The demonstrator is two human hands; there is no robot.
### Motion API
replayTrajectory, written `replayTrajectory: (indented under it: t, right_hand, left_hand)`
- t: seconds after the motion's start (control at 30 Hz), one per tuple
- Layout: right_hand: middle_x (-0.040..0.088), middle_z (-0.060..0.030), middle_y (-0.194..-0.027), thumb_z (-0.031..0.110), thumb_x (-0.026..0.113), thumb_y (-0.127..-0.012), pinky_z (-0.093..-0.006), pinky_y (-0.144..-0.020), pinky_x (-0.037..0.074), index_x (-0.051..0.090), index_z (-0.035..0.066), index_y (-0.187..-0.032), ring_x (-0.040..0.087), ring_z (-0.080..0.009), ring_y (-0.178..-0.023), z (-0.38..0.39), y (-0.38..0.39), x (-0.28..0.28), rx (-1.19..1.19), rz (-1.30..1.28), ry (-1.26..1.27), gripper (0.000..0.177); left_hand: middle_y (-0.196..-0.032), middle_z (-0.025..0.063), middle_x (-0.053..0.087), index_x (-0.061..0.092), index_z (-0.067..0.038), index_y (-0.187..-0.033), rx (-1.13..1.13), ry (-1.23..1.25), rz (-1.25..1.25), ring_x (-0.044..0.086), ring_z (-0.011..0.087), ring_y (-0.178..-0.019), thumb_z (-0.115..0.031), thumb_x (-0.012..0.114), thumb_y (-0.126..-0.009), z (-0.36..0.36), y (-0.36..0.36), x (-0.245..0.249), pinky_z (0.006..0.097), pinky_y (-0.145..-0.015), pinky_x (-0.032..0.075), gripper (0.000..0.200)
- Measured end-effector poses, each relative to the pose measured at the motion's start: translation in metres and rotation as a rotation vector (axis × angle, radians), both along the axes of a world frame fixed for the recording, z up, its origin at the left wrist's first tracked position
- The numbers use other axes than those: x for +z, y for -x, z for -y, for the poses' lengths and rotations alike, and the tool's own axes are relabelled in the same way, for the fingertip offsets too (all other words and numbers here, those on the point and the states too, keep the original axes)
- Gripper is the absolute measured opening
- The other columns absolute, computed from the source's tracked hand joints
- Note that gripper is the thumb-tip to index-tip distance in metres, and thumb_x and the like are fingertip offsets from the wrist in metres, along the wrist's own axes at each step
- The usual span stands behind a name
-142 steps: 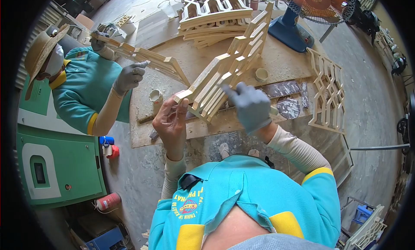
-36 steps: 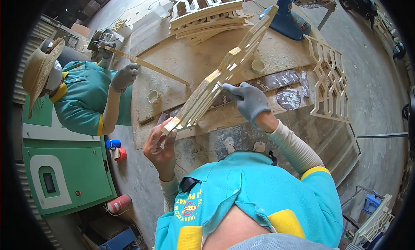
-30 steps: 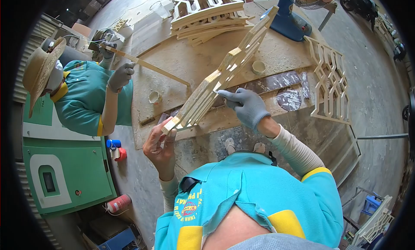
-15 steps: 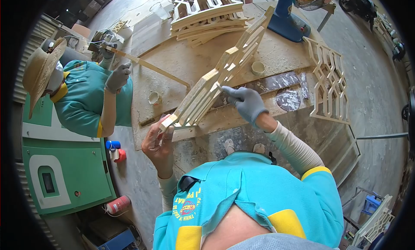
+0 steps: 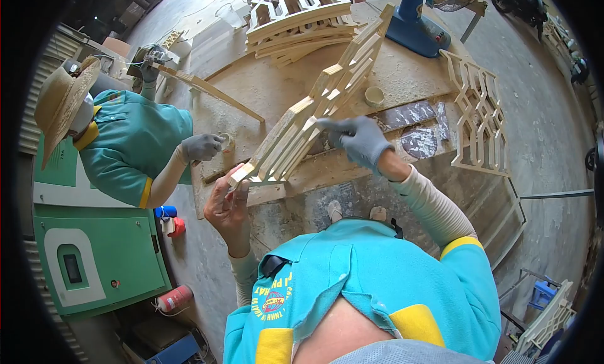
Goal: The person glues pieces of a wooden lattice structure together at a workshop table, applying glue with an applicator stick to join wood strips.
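Note:
A pale wooden lattice panel (image 5: 303,106) stands tilted on edge, running from near my body up toward the far side of the workbench (image 5: 277,81). My left hand (image 5: 229,207), ungloved, has its fingers closed on the panel's near lower end. Over the panel's middle is my right hand (image 5: 362,141), in a grey glove. Its index finger stretches out to the slats and appears to touch one, while the other fingers are partly curled and slightly blurred. I see nothing held in it. Just beyond that hand sits a small cup (image 5: 374,97).
Across to the left, a gloved co-worker (image 5: 135,147) holds a wooden strip (image 5: 211,90) and reaches to another cup (image 5: 228,143). Lattice panels are stacked (image 5: 299,24) at the back. A blue fan (image 5: 415,31) and another lattice panel (image 5: 478,115) stand right.
My right hand has shifted slightly right and down along the panel, its finger still at the slats. The co-worker's nearer hand has dropped from the strip to the cup.

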State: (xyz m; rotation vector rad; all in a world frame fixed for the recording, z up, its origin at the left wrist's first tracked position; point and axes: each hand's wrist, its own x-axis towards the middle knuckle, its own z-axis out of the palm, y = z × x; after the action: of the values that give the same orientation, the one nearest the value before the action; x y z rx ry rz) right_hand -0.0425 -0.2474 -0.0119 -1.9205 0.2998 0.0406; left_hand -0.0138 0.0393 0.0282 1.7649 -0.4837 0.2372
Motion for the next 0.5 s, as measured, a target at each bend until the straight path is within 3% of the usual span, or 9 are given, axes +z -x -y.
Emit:
replayTrajectory:
  t: [0.13, 0.23, 0.27, 0.37, 0.47, 0.5]
  right_hand:
    - [0.065, 0.0013, -0.077, 0.007, 0.057, -0.093, -0.024, -0.055, 0.048, 0.065, 0.022, -0.131, 0.052, -0.0058, -0.058, -0.007, -0.003, -0.006, 0.014, -0.012, 0.153, 0.041]
    - [0.066, -0.0224, -0.083, 0.015, 0.057, -0.09, -0.0365, -0.065, 0.051, 0.067, 0.021, -0.126, 0.065, -0.0294, -0.066, -0.015, 0.004, 0.001, 0.127, -0.03, -0.214, 0.038]
    - [0.067, -0.0222, -0.09, 0.016, 0.057, -0.092, -0.0363, -0.069, 0.051, 0.067, 0.021, -0.126, 0.065, -0.0329, -0.068, -0.015, 0.005, 0.006, 0.141, -0.045, -0.205, 0.036]
    - [0.062, -0.0007, -0.073, 0.005, 0.059, -0.094, -0.0227, -0.06, 0.047, 0.066, 0.018, -0.13, 0.055, -0.0075, -0.066, -0.007, -0.007, -0.022, 0.005, 0.142, 0.045, 0.039]
    - [0.069, -0.0199, -0.098, 0.019, 0.059, -0.092, -0.0373, -0.071, 0.052, 0.067, 0.025, -0.126, 0.066, -0.0344, -0.074, -0.013, -0.005, -0.007, 0.055, -0.019, 0.159, 0.035]
    - [0.069, -0.0203, -0.099, 0.019, 0.059, -0.093, -0.0378, -0.072, 0.052, 0.067, 0.026, -0.126, 0.067, -0.035, -0.076, -0.017, -0.003, -0.003, 0.1, 0.019, 0.158, 0.035]
  left_hand:
    - [-0.106, 0.0115, 0.07, 0.067, 0.006, -0.118, 0.005, -0.018, 0.04, 0.064, 0.015, -0.093, -0.011, 0.072, -0.091, -0.002, 0.0, -0.001, 0.0272, -0.085, 0.05, 0.032]
    - [-0.106, 0.0116, 0.07, 0.067, 0.006, -0.118, 0.009, -0.012, 0.03, 0.064, 0.0147, -0.093, -0.01, 0.072, -0.091, -0.002, 0.001, -0.002, 0.0273, -0.086, 0.051, 0.032]
    - [-0.106, 0.0115, 0.07, 0.067, 0.006, -0.118, 0.007, -0.001, 0.027, 0.064, 0.0145, -0.093, -0.01, 0.072, -0.091, -0.002, 0.0, -0.002, 0.0274, -0.086, 0.051, 0.031]
    - [-0.107, 0.0108, 0.071, 0.069, 0.003, -0.117, -0.009, 0.008, 0.056, 0.065, 0.015, -0.095, -0.01, 0.073, -0.09, -0.003, -0.002, -0.005, 0.0277, -0.081, 0.054, 0.03]
    - [-0.106, 0.0104, 0.071, 0.07, 0.001, -0.116, -0.009, 0.008, 0.083, 0.066, 0.0151, -0.095, -0.011, 0.073, -0.09, -0.004, -0.001, -0.006, 0.0275, -0.077, 0.056, 0.029]
    - [-0.106, 0.0104, 0.071, 0.07, 0.001, -0.115, -0.008, 0.009, 0.087, 0.066, 0.015, -0.094, -0.011, 0.073, -0.09, -0.003, -0.002, -0.007, 0.0274, -0.076, 0.056, 0.029]
